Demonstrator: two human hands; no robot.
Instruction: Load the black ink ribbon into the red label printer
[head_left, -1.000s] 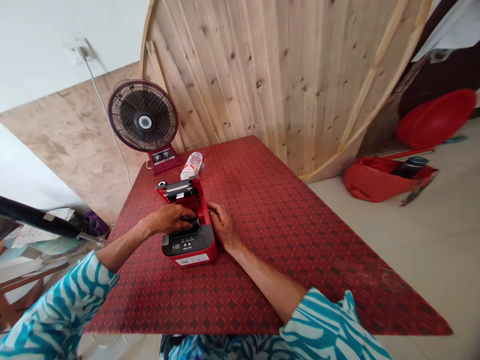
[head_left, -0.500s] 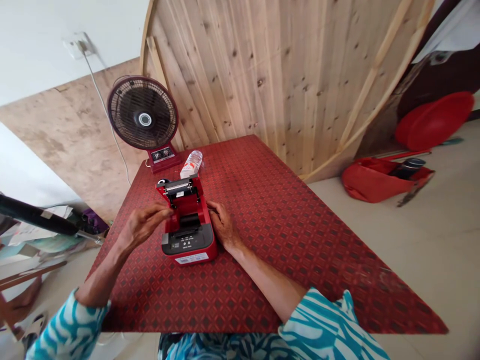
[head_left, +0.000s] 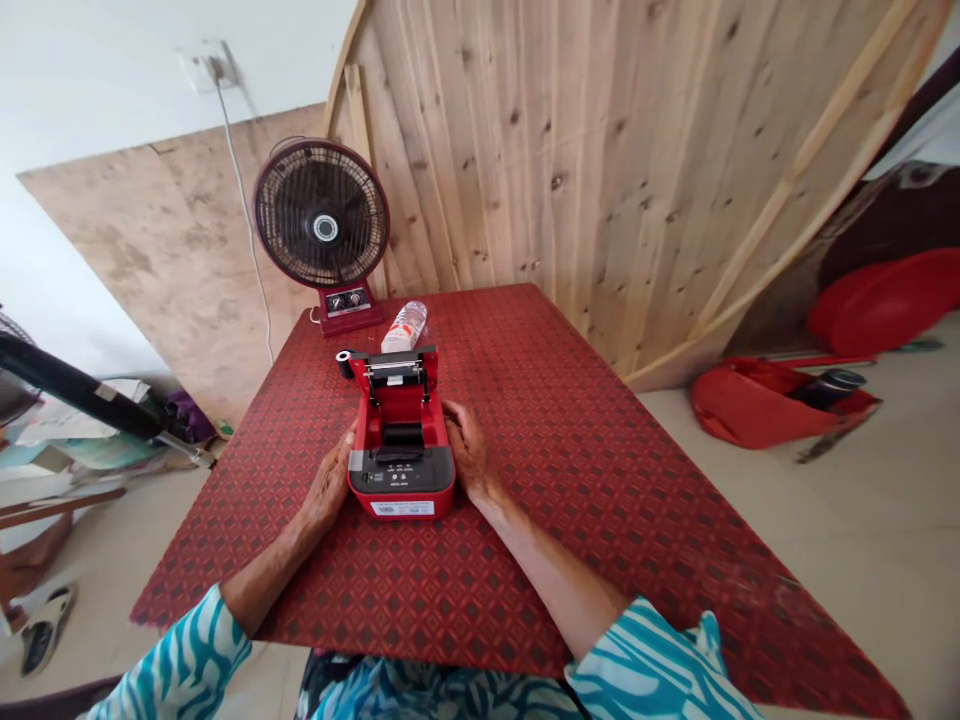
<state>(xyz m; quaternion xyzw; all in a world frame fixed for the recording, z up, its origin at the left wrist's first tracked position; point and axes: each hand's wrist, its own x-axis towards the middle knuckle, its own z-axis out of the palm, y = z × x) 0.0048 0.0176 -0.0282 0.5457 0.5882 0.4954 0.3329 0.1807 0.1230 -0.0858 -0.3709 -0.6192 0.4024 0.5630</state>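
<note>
A red and black label printer (head_left: 405,475) stands on the table with its lid (head_left: 395,372) tipped up and back. Inside its open bay lies a black roll (head_left: 403,434). My left hand (head_left: 328,482) lies along the printer's left side, fingers pressed to the red wall. On the opposite side, my right hand (head_left: 470,450) grips the right wall, its fingertips partly hidden. Behind the lid a clear plastic bottle (head_left: 406,326) lies on its side. A small black roll with a white core (head_left: 344,362) is just left of the lid.
A dark red fan (head_left: 324,228) stands at the table's far left corner. The patterned red tablecloth (head_left: 570,480) spreads around the printer. Wooden boards (head_left: 570,150) lean behind the table. A red bag (head_left: 757,405) sits on the floor to the right.
My left hand has gone from the printer's upper left edge down to its outer left side. The printer now faces me more squarely. My right hand stays on the right wall.
</note>
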